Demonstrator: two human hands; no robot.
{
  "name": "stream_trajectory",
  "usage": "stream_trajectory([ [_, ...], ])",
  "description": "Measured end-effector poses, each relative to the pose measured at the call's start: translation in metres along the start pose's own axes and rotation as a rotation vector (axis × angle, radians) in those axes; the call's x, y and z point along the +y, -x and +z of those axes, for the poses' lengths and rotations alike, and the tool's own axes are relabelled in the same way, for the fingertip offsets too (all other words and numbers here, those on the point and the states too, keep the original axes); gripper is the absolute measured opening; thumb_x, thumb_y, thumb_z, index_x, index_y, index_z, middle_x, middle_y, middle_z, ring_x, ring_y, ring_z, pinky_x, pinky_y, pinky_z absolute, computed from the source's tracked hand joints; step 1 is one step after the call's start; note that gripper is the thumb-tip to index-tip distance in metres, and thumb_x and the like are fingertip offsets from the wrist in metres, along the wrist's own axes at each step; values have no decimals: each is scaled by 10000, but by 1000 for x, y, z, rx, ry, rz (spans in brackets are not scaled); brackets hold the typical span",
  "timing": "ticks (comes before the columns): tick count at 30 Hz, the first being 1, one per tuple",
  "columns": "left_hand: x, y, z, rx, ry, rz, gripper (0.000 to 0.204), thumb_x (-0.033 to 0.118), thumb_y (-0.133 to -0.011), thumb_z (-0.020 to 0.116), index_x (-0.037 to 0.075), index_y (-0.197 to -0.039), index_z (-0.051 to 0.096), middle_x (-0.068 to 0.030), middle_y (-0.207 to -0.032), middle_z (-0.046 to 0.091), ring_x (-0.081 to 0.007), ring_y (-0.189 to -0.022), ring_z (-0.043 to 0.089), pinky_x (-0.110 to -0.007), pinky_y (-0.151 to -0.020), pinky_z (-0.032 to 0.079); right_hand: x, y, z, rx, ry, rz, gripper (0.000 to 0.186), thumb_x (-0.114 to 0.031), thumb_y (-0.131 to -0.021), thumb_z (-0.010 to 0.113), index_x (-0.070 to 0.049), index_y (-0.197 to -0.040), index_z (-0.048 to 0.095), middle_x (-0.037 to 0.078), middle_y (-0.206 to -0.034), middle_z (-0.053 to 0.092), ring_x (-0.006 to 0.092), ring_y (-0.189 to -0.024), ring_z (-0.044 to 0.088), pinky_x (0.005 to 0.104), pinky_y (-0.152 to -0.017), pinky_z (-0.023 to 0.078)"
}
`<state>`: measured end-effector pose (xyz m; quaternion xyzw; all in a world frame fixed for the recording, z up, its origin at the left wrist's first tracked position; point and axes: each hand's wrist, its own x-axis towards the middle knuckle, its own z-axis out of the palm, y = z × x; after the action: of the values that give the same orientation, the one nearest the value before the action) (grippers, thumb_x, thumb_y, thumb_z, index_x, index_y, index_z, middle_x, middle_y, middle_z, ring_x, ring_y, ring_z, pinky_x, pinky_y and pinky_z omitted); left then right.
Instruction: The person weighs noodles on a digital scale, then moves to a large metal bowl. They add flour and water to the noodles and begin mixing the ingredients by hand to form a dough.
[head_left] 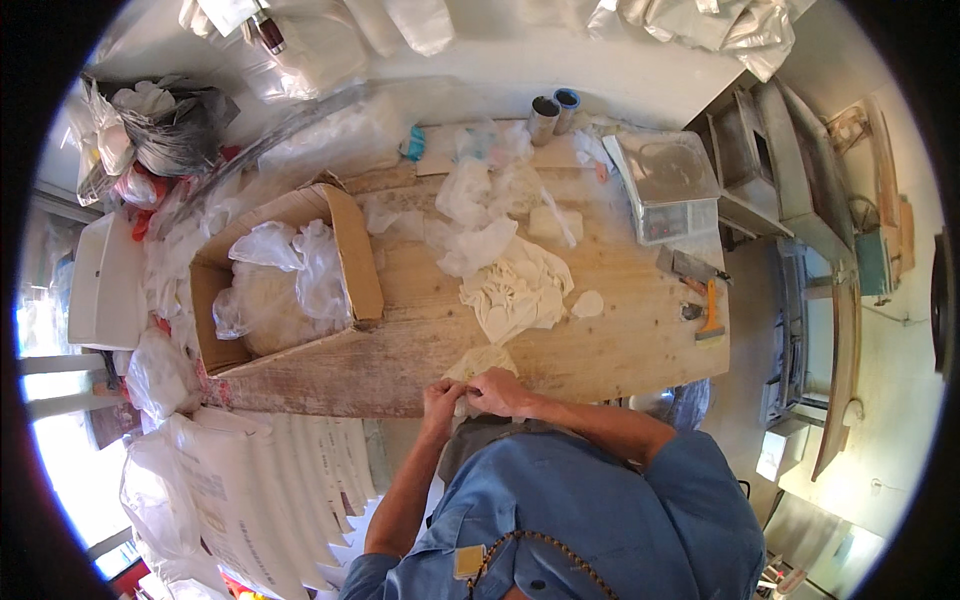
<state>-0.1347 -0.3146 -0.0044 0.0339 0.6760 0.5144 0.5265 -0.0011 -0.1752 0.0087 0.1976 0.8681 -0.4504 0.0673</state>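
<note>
"Blue shirt [610, 490] nearest. What's in hand?"

"Pale dough [484, 360], lower centre, at the front edge of the table [610, 345] — left hand [442, 402] and right hand [500, 392] curled, fingertips pinched nearly closed, seemingly on it."

"Step?"

"Pinching or shaping, I'd judge; next calls for a light, even pinch."

"Its lie?"

"Rounded side toward the frame's top, long axis roughly sideways — hands hide the rest."

matt wooden table [420, 325], rough cardboard box [360, 262], glossy plastic bag [318, 262], wrinkled matt cream heap [515, 290], matt cloth shirt [590, 490]
</note>
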Motion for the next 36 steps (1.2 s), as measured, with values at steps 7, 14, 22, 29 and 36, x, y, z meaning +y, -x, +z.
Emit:
stream_trajectory([
  [7, -9, -7, -35, 210, 438, -176, 203, 29, -880, 651, 22, -1079, 692, -17, -800, 627, -134, -659, 592, -308, -569, 461, 44, 18, 0, 48, 108, 109, 332, -327, -919, 632, -11, -859, 715, 235, -779, 692, 462, -750, 675, 560, -701, 515],
  [14, 2, 19, -6, -205, -639, 675, 267, 88, -910, 680, 19, -1165, 644, -137, -830, 599, -252, -716, 617, -381, -629, 488, -4, 0, -19, 35, -248, -90, 353, -332, -933, 629, 11, -917, 709, 286, -798, 671, 457, -737, 683, 541, -671, 510],
  [22, -7, 9, 10, 43, -568, 524, 175, 66, -1032, 514, 59, -1156, 638, -217, -803, 653, -390, -751, 681, -458, -666, 517, -5, -14, -15, 181, -62, -89, 200, -222, -959, 655, -36, -1008, 712, 225, -874, 717, 457, -794, 685, 534, -683, 534],
  [29, -14, 0, 4, 14, -56, 176, 229, 68, -1055, 512, -3, -1203, 673, -84, -773, 695, -162, -682, 667, -340, -634, 526, -3, -5, -13, 65, -119, -153, 195, -221, -975, 630, -40, -947, 696, 217, -863, 707, 452, -801, 685, 536, -669, 524],
  [36, -16, 8, 10, 113, -503, 332, 298, -24, -928, 626, 59, -1196, 726, -126, -882, 736, -206, -743, 712, -372, -698, 578, 14, -1, -19, 93, 90, -96, 182, -198, -926, 673, -51, -1014, 735, 202, -885, 718, 424, -851, 696, 518, -762, 547],
])
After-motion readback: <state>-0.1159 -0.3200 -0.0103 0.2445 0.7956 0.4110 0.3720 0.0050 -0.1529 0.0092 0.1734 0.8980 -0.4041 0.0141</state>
